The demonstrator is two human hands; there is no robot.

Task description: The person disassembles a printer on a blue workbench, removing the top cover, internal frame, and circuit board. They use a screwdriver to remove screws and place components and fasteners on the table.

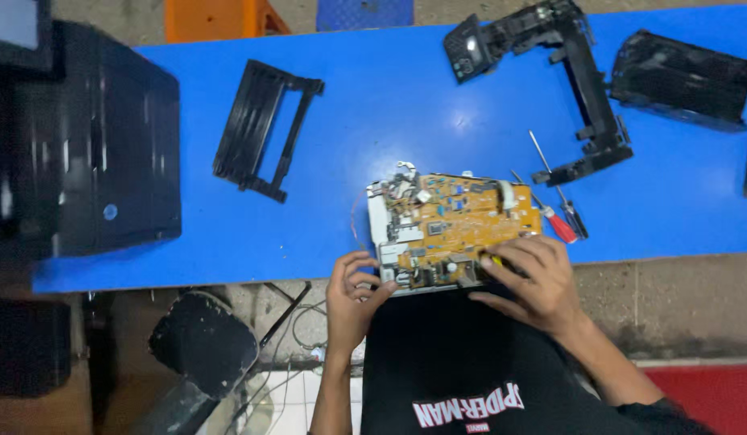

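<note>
Both hands grip: left hand point(353, 292) and right hand point(532, 276) clasp the circuit-board assembly point(450, 229) at the blue table point(389, 105) edge, steadying it.

This is a repair workshop for office machines — a small electronics bench. A blue counter point(405, 105) carries stripped black plastic printer frames point(264, 129) and covers point(683, 76), a bare circuit board unit point(454, 229) and two screwdrivers point(554, 217). A closed black printer point(91, 145) sits at one end — over a rough concrete floor point(671, 306) with loose cables point(289, 322).
</note>
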